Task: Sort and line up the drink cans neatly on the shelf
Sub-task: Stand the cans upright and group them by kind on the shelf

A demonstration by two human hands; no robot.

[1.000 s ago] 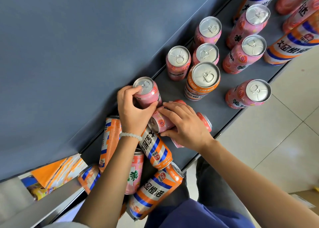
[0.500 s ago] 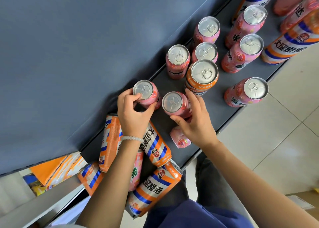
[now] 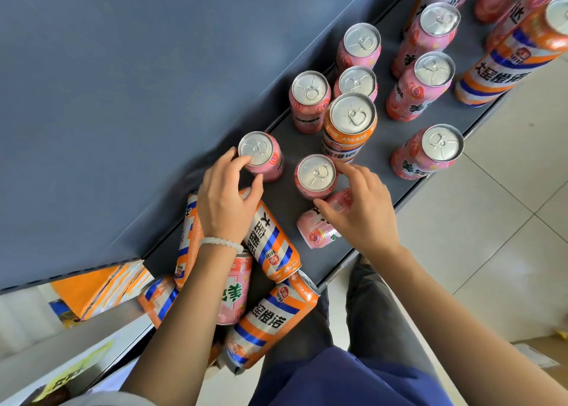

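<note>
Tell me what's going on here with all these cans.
A person is sorting drink cans on a grey shelf. The left hand grips an upright pink can by the back wall. The right hand is open beside another upright pink can, above a fallen pink can. Several orange cans lie toppled nearer the person; more cans stand farther along.
</note>
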